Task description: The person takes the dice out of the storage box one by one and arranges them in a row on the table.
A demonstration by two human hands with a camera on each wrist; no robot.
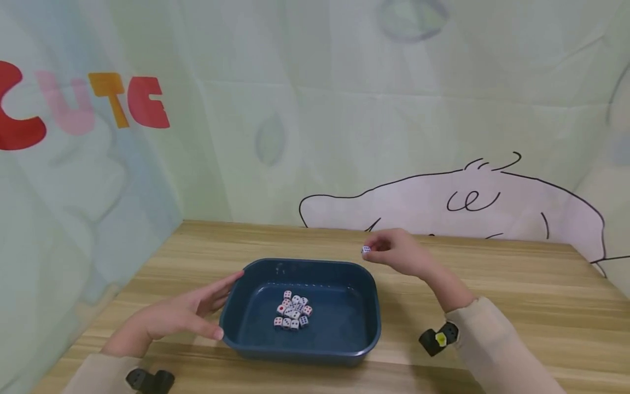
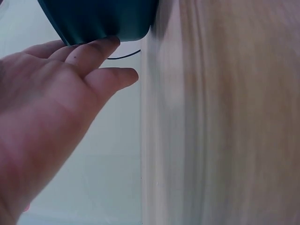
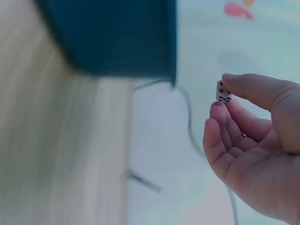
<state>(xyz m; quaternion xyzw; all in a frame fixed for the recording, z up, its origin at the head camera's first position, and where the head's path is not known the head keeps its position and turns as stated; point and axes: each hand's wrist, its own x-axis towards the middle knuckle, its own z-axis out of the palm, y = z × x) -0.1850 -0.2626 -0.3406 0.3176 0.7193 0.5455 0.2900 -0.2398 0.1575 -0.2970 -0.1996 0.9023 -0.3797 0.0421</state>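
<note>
A dark blue rectangular tray (image 1: 334,345) with raised walls stands on the table, and several white dice (image 1: 293,311) with red and dark pips lie clustered on its floor. My right hand (image 1: 398,253) pinches one die (image 3: 224,92) between thumb and fingertips, above the table just past the tray's far right corner. In the right wrist view that die shows red pips on one face and dark ones on another. At the tray's left side my left hand (image 1: 182,314) rests with fingers extended, its fingertips against the outer wall (image 2: 105,23).
The wood-grain table (image 1: 517,295) reaches back to a printed cloth backdrop (image 1: 236,137) with a line drawing and coloured letters. A black wrist device (image 1: 439,338) sits at the right sleeve, another (image 1: 150,380) at the left.
</note>
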